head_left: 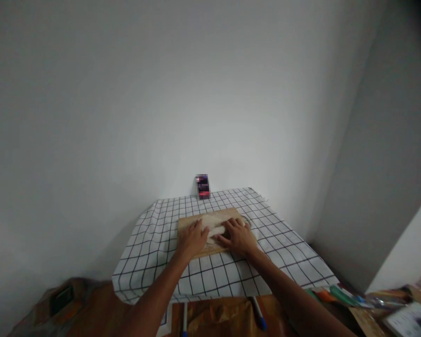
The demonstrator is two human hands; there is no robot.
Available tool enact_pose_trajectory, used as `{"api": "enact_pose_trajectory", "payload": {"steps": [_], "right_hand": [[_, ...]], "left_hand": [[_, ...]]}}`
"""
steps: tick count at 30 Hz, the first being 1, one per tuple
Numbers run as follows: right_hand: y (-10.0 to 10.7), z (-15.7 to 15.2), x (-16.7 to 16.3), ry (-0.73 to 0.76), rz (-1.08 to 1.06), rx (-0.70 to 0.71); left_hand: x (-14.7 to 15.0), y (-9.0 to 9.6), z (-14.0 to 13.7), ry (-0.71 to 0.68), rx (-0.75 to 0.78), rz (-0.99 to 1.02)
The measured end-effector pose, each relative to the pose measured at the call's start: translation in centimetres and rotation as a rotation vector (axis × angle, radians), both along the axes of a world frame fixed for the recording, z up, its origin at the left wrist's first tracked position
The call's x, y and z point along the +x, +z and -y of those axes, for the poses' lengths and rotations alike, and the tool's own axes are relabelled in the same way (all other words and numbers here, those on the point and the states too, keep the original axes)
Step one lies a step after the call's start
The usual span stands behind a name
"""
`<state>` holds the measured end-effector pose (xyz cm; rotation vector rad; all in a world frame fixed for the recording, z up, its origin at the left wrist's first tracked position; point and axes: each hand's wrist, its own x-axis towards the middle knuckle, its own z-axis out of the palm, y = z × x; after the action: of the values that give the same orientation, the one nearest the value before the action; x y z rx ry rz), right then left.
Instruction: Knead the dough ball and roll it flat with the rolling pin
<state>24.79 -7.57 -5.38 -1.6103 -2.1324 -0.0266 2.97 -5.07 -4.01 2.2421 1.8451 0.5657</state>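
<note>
A wooden board [185,223] lies on a checked tablecloth, with a pale patch that looks like flat dough or flour on it. Across the board's middle runs a pale roll of dough [216,230], seen between my two hands. My left hand [193,238] curls its fingers over the roll's left end. At the other end, my right hand [239,236] has its fingers bent over the roll, thumb toward the middle. Both ends of the roll are hidden under my hands. Just behind my right fingers, a round rim [247,220] shows in part.
The white tablecloth [147,243] with dark lines covers a table against a wall. A blurred dark and red upright object [203,187] stands at its back edge. Assorted items [340,295] lie low at the right. A brown box-like thing [61,299] is on the left floor.
</note>
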Motion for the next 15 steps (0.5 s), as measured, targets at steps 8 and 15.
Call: {"api": "enact_pose_trajectory", "payload": {"steps": [8,15], "right_hand": [[-2.0,-0.6,0.9,-0.042,-0.165,0.071],[-2.4,-1.2,1.7,-0.058,-0.491,0.166]], "left_hand": [[-5.3,2.9,-1.3,0.076,-0.116,0.226],[-3.7,2.7,-2.2,0.067,-0.114,0.081]]}}
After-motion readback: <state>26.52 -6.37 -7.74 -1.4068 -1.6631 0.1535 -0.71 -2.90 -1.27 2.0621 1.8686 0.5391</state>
